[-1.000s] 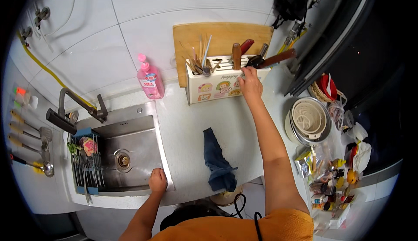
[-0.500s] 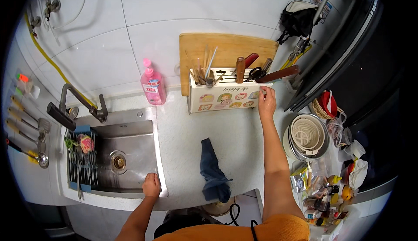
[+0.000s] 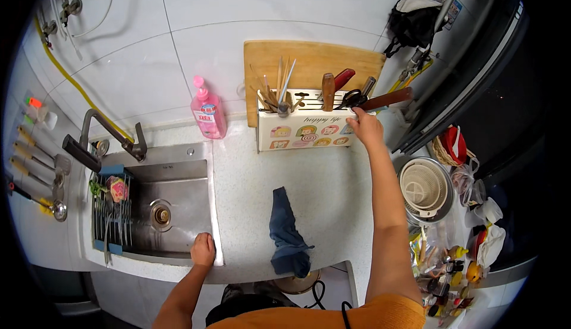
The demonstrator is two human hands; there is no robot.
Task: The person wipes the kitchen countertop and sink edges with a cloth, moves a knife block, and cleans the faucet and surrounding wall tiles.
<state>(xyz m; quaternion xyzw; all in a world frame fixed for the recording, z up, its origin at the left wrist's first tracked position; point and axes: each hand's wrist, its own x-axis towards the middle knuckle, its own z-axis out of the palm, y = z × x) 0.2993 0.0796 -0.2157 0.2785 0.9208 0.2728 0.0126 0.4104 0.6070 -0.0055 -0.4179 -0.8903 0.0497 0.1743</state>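
Note:
A white knife holder (image 3: pixel 303 126) with cartoon faces on its front stands on the counter. It carries knives, black-handled scissors (image 3: pixel 354 98) and thin sticks (image 3: pixel 279 91). At its upper right corner is my right hand (image 3: pixel 367 130), the fingers bent at the top edge and the thumb against the front. The fingertips are partly hidden behind the hand. My left hand (image 3: pixel 203 249) is closed in a fist and rests by the front right corner of the steel sink (image 3: pixel 172 177). A crumpled dark blue cloth (image 3: pixel 286 228) lies on the counter between my arms.
Behind the holder leans a wooden cutting board (image 3: pixel 262 61). A pink pump bottle (image 3: pixel 208 114) stands left of it. The faucet (image 3: pixel 104 139) and a dish rack (image 3: pixel 112 216) are at the sink. Nested colanders (image 3: pixel 423 186) and several seasoning bottles (image 3: pixel 443 284) crowd the right.
My right hand has moved up the holder's right corner, its fingers now at the top edge. The left hand stays by the sink corner. The view has shifted slightly.

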